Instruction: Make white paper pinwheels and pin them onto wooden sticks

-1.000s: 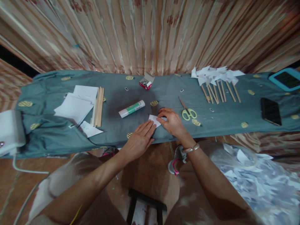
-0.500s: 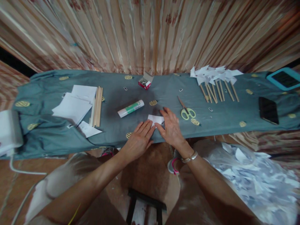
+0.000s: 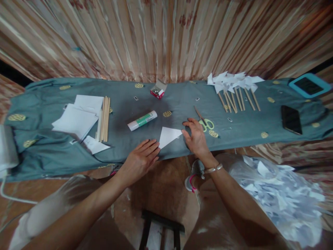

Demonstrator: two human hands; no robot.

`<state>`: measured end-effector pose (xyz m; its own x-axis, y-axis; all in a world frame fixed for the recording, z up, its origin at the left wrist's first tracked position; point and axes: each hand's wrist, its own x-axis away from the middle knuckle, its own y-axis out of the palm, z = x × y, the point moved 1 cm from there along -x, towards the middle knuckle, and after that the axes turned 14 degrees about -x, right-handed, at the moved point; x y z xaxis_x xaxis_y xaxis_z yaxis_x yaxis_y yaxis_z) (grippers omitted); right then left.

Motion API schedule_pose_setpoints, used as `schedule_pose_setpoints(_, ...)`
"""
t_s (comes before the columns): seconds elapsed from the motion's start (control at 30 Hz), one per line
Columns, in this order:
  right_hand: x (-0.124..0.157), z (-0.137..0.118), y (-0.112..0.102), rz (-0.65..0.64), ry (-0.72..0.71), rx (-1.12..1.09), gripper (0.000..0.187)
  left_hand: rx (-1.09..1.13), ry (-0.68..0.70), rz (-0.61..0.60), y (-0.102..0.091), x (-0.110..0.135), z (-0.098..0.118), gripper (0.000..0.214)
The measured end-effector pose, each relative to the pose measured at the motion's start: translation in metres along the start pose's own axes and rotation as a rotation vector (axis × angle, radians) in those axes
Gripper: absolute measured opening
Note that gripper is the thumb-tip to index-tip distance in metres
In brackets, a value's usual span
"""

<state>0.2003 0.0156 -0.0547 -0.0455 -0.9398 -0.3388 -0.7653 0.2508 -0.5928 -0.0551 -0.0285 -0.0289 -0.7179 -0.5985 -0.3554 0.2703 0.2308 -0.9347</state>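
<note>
A small white folded triangle of paper [image 3: 168,136] lies on the cloth-covered table in front of me. My left hand [image 3: 142,158] rests flat with its fingers stretched out, their tips at the paper's lower left corner. At the right corner is the thumb of my right hand [image 3: 196,137], whose fingers are curved and apart from the thumb. Just beyond that hand lie the green-handled scissors [image 3: 206,124], partly covered by its fingers. A glue stick [image 3: 142,120] with a green label lies left of the paper. Behind it stands an open red box [image 3: 157,91] of small metal pieces.
White paper sheets [image 3: 75,119] and a row of wooden sticks [image 3: 105,119] lie at left. Several paper pinwheels [image 3: 234,81] on sticks lie at back right, near a black phone [image 3: 291,119] and a blue-framed device [image 3: 309,85]. A bag of paper pieces [image 3: 283,198] sits below.
The paper was a smaller folded piece under both hands; now it shows as a larger triangle. My left hand has moved left and down, my right hand slightly right, so they are farther apart.
</note>
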Motion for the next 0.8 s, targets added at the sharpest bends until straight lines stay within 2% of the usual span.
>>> schedule_pose_setpoints(0.23, -0.003, -0.005, -0.005, 0.013, 0.014, -0.041, 0.024, -0.047, 0.012, 0.027, -0.002, -0.003, 0.001, 0.023)
schedule_pose_setpoints(0.4, -0.002, -0.017, -0.007, -0.147, -0.03, -0.15, 0.023, -0.05, 0.018, 0.049, -0.001, -0.005, -0.002, 0.02)
schedule_pose_setpoints(0.5, -0.002, -0.019, -0.006, -0.172, -0.017, -0.167, 0.02, -0.049, 0.019, 0.054, -0.001, -0.007, -0.002, 0.018)
schedule_pose_setpoints(0.67, -0.005, -0.015, -0.007, -0.16, 0.085, -0.341, 0.011, -0.009, -0.023, 0.078, -0.001, -0.013, -0.004, 0.015)
schedule_pose_setpoints(0.8, -0.008, -0.012, -0.01, -0.099, 0.221, -0.549, 0.023, 0.022, -0.109, 0.072, -0.003, -0.019, -0.007, 0.023)
